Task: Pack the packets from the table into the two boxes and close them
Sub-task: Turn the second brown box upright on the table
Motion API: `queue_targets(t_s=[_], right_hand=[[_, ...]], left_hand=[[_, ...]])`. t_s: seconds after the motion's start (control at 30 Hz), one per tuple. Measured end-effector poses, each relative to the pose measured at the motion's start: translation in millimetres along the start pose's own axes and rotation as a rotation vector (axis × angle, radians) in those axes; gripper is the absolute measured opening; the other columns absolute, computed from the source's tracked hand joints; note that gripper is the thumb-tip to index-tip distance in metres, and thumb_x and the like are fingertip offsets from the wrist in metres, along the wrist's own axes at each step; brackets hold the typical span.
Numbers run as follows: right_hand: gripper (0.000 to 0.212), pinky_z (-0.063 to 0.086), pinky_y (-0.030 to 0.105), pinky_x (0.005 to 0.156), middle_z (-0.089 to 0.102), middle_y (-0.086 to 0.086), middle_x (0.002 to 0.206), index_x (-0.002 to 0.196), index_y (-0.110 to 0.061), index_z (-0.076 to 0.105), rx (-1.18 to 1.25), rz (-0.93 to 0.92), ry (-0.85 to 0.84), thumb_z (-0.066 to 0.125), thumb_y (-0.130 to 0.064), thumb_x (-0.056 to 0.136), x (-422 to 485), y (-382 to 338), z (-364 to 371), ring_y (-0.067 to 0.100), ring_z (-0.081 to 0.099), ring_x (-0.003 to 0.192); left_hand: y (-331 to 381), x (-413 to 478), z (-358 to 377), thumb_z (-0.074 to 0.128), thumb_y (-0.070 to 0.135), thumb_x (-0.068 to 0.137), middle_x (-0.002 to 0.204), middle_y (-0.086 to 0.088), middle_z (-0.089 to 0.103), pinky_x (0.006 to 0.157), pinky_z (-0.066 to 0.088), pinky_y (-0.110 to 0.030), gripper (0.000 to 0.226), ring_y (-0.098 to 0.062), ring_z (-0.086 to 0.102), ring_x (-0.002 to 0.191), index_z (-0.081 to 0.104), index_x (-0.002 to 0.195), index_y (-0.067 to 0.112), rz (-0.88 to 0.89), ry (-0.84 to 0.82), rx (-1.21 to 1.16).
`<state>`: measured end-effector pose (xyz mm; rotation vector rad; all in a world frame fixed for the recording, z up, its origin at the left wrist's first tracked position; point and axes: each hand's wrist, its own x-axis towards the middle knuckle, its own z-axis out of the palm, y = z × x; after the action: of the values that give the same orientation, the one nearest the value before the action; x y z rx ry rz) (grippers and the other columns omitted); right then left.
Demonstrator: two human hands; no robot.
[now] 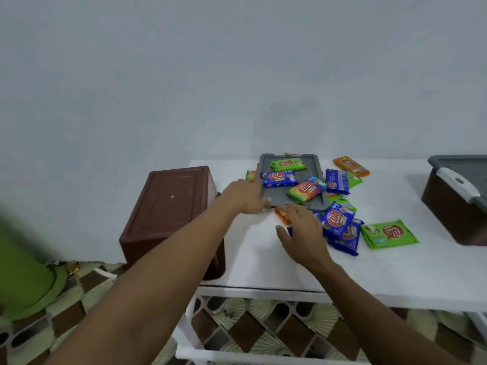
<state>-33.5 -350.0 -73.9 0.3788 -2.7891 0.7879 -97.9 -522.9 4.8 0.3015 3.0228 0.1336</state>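
A grey lid [279, 194] lies flat on the white table [263, 259] with three packets on it: a green one [288, 164], a blue one [279, 179] and a green-and-blue one [307, 190]. My left hand [245, 197] grips the lid's near left corner. My right hand [300, 230] rests with spread fingers on an orange packet [281, 216] and blue packets just in front of the lid. More packets lie to the right: blue ones [338, 219], a green one [390, 233], an orange one [350, 165]. A brown box [168, 206] stands upside down at the table's left end.
A second brown box [448, 209] with a grey lid [463, 164] and a white latch [458, 183] sits at the right edge of the view. A green bin [21, 272] stands on the patterned floor at the left. A pale wall runs behind the table.
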Motion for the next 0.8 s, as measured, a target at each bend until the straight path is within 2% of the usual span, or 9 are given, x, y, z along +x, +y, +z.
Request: queue_targets(t_s=[0.1,0.2,0.27,0.33,0.4,0.53,0.67,0.73,0.8], right_hand=[[0.055,0.034,0.046,0.109,0.050,-0.001,0.141,0.138,-0.025,0.047,0.025,-0.020,-0.011,0.052,-0.052,0.090,-3,-31,8,0.020,0.042,0.131],[0.059,0.033,0.044,0.110,0.049,-0.004,0.143,0.136,-0.029,0.048,0.118,-0.059,-0.057,0.047,-0.064,0.089,-9,-65,8,0.016,0.040,0.132],[0.069,0.031,0.042,0.111,0.045,-0.009,0.145,0.139,-0.033,0.044,0.193,-0.134,-0.140,0.046,-0.073,0.082,-17,-90,9,0.010,0.035,0.134],[0.086,0.031,0.039,0.112,0.041,-0.011,0.148,0.143,-0.035,0.039,0.176,-0.195,-0.192,0.048,-0.082,0.072,-24,-111,13,0.009,0.032,0.136],[0.095,0.032,0.036,0.109,0.039,-0.011,0.150,0.145,-0.034,0.036,0.116,-0.180,-0.181,0.054,-0.084,0.067,-25,-124,21,0.009,0.033,0.136],[0.087,0.046,0.034,0.099,0.051,-0.010,0.139,0.139,-0.032,0.045,0.004,-0.061,-0.079,0.051,-0.084,0.069,-23,-112,27,0.011,0.047,0.125],[0.056,0.052,0.030,0.069,0.064,-0.010,0.094,0.114,-0.027,0.061,-0.003,0.180,0.039,0.048,-0.071,0.082,-25,-79,15,0.007,0.058,0.085],[0.058,0.053,0.034,0.073,0.068,-0.005,0.091,0.108,-0.021,0.067,0.041,0.270,-0.043,0.038,-0.067,0.088,-22,-72,10,0.013,0.061,0.085],[0.067,0.053,0.038,0.080,0.071,0.004,0.095,0.104,-0.015,0.070,0.167,0.305,-0.082,0.028,-0.066,0.089,-21,-77,8,0.017,0.064,0.088]], left_hand=[[-43,-14,-27,0.037,0.040,0.099,0.146,-0.012,0.044,0.109,0.032,-0.047,0.053,-0.031,0.042,0.132,0.034,0.147,0.020,0.014,0.041,0.155],[-99,-26,-36,0.037,0.026,0.098,0.155,-0.009,0.032,0.116,0.019,-0.052,0.051,-0.030,0.026,0.142,0.030,0.149,0.021,-0.062,0.095,0.122],[-136,-33,-33,0.037,0.042,0.099,0.158,-0.008,0.024,0.116,0.011,-0.058,0.053,-0.031,0.015,0.146,0.028,0.149,0.025,-0.127,0.115,0.065],[-158,-39,-26,0.032,0.066,0.093,0.162,-0.007,0.013,0.115,0.004,-0.060,0.070,-0.033,0.006,0.148,0.019,0.152,0.030,-0.212,0.073,0.001],[-166,-44,-21,0.023,0.079,0.085,0.162,-0.006,0.010,0.115,0.001,-0.062,0.083,-0.035,0.003,0.148,0.015,0.153,0.032,-0.257,0.050,-0.033],[-163,-55,-24,0.019,0.084,0.081,0.157,-0.011,0.022,0.112,0.013,-0.060,0.087,-0.039,0.017,0.142,0.022,0.151,0.032,-0.263,0.057,0.040],[-179,-69,-30,0.025,0.079,0.085,0.146,-0.012,0.038,0.107,0.024,-0.055,0.080,-0.035,0.038,0.132,0.035,0.145,0.027,-0.308,0.067,0.053],[-184,-74,-25,0.030,0.075,0.087,0.131,-0.010,0.053,0.099,0.039,-0.049,0.073,-0.030,0.053,0.114,0.050,0.128,0.019,-0.299,0.086,-0.023],[-184,-78,-21,0.033,0.074,0.087,0.111,-0.010,0.062,0.084,0.047,-0.042,0.066,-0.028,0.059,0.096,0.057,0.104,0.015,-0.317,0.143,-0.167]])
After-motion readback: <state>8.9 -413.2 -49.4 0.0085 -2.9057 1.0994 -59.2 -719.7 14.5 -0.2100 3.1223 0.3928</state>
